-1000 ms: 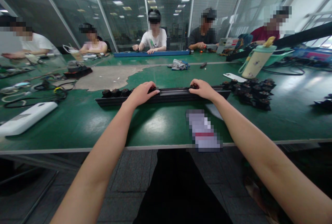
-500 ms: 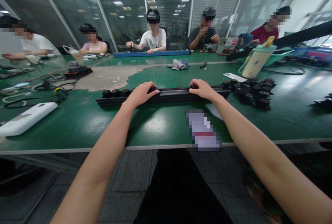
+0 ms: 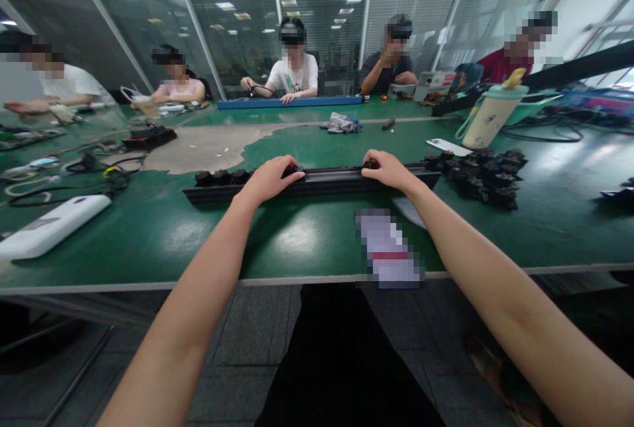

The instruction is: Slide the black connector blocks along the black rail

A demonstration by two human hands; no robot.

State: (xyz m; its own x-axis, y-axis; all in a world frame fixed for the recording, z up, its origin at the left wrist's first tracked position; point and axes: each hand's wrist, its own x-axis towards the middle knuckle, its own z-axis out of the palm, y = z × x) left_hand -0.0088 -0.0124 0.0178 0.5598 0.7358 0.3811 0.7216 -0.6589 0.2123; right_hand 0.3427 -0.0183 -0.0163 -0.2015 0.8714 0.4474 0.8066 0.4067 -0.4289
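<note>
A long black rail (image 3: 317, 187) lies crosswise on the green table in front of me. Several round black parts (image 3: 220, 177) sit in a row along its left end. My left hand (image 3: 270, 179) curls over the rail's middle left, its fingers closed around one of these black parts, mostly hidden. Farther right, my right hand (image 3: 385, 168) pinches a small black part (image 3: 370, 164) on the rail. Between the hands, a bare stretch of the rail's groove shows. Near the rail's right end lies a pile of similar black parts (image 3: 478, 176).
A blurred phone-like object (image 3: 389, 249) lies near the table's front edge, and a white power bank-like case (image 3: 54, 226) at left. A cream tumbler (image 3: 493, 117) stands beyond the pile. Cables (image 3: 74, 179) lie at left. Several people sit across the table, one by a blue bar (image 3: 292, 103).
My hands and the rail stay practically where they were. Across the table, one person's hand has shifted slightly by the blue bar, and another person has lowered a hand.
</note>
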